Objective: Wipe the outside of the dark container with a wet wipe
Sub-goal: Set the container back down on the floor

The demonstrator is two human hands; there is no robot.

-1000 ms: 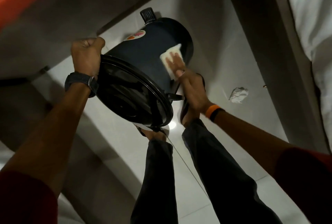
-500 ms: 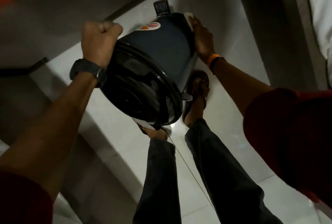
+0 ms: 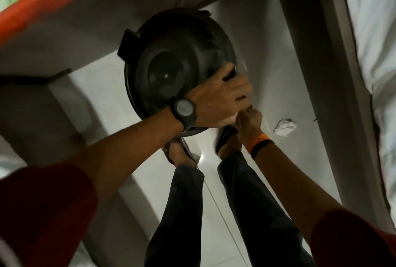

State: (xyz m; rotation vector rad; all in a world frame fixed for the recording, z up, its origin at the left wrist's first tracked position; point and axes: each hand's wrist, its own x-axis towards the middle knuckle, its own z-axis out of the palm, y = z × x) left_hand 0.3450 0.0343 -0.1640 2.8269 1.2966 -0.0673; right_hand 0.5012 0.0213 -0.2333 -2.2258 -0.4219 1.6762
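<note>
The dark container [image 3: 180, 67] is held in the air above the white floor [image 3: 267, 56], its round end face turned to the camera, so its long axis runs away from the person and its side walls are hidden. The left hand [image 3: 220, 97] is clasped over the lower right rim. The right hand [image 3: 249, 120] is closed just below it, touching the left; the wipe is not visible, and a crumpled white wad [image 3: 285, 127] lies on the floor nearby.

The round dark plastic container [image 3: 171, 63] has a smooth, semi-gloss lid face. Below it, the pale floor tiles [image 3: 216, 219] are glossy and reflective. Right of it lie a crumpled white paper wad [image 3: 285, 127] and matt, creased white cloth [image 3: 372, 31].
</note>
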